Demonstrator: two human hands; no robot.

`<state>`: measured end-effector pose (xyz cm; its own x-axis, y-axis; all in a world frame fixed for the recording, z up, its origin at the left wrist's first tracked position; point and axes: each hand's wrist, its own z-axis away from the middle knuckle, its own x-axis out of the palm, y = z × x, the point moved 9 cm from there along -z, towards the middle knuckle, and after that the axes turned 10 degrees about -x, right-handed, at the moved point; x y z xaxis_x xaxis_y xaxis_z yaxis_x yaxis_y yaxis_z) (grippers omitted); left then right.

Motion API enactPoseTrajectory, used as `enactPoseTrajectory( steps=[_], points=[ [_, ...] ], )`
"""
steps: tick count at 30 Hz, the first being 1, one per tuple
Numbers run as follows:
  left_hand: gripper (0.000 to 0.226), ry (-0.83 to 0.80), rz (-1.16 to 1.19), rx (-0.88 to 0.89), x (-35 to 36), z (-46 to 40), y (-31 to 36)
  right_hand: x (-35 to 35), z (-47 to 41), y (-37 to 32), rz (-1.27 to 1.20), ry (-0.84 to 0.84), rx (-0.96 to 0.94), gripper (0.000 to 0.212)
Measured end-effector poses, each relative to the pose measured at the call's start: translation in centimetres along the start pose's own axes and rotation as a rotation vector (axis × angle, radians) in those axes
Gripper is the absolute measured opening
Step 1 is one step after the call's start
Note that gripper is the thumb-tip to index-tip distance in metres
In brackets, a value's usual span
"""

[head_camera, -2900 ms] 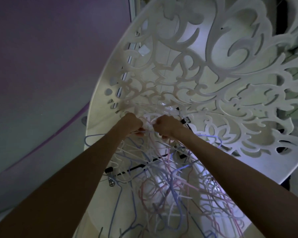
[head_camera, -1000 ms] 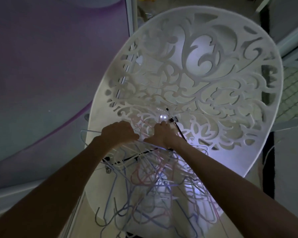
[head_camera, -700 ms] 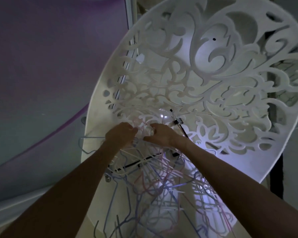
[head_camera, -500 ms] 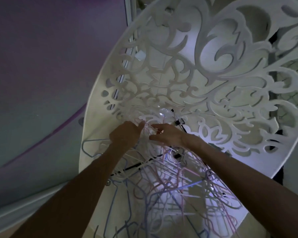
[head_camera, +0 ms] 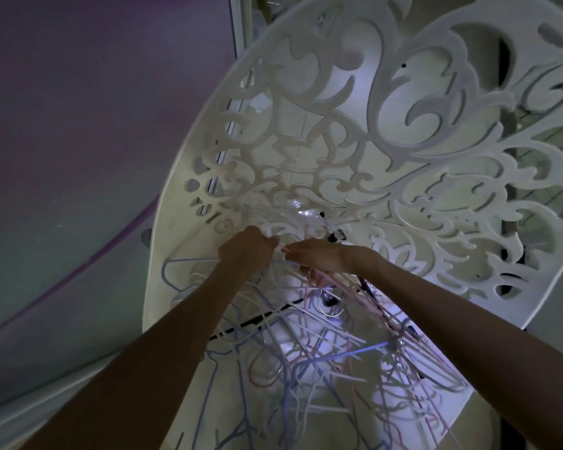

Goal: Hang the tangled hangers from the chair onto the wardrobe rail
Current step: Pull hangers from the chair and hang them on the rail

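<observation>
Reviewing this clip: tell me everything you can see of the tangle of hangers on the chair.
The tangle of hangers is a loose heap of thin hangers, white, pale pink and blue, apparently plastic, with a black bar running through it. Hooks and arms interlock at all angles. It lies on the seat of the white cut-out chair. The left hand and right hand both grip strands at its top edge, close together.

Dim room, purple-grey wall (head_camera: 78, 108), pale frame strip (head_camera: 239, 37)
</observation>
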<state>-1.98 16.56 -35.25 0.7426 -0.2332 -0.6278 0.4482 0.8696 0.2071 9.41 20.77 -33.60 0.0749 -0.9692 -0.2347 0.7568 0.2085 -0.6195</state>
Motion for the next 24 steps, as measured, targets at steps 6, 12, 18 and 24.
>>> enactPoseTrajectory(
  steps=[6,12,18,24],
  points=[
    [0.041,-0.113,-0.033,0.043,2.6,1.4,1.3,2.1,2.4,2.7,-0.320,0.005,-0.013,0.008],
    [0.047,-0.140,0.046,0.100,0.7,5.2,-0.9,2.3,4.3,0.1,-0.165,-0.016,-0.087,0.043],
    [0.063,-0.162,0.130,0.170,-1.8,11.7,-2.1,1.4,9.3,-3.3,-0.219,0.047,-0.103,0.066],
    [0.055,-0.242,0.099,0.230,-5.1,19.3,-3.3,0.5,15.4,-7.2,-0.238,0.009,-0.182,0.065]
  ],
)
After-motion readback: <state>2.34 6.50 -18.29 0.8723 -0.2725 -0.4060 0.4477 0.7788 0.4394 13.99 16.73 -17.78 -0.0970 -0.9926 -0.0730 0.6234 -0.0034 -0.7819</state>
